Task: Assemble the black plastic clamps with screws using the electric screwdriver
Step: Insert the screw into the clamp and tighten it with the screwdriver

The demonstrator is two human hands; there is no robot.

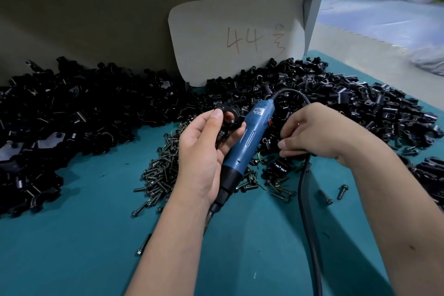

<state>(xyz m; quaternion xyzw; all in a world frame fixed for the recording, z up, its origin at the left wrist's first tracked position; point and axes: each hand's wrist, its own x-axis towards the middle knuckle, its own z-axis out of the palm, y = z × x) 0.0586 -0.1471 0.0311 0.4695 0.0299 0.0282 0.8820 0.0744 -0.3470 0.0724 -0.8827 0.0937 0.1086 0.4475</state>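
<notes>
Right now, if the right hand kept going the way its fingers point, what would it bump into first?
The right hand points leftward at the blue electric screwdriver, so it would probably meet that body first; a black clamp lies just below, and depth is unclear.

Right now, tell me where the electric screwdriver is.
In the head view, the blue electric screwdriver lies at centre, over the screw pile, tip toward the person, between the left hand, which grips a black clamp, and the right hand.

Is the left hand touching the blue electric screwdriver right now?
Touching. The head view shows the left hand gripping a black clamp at its fingertips while the blue electric screwdriver lies across its palm and fingers, with no gap visible.
</notes>
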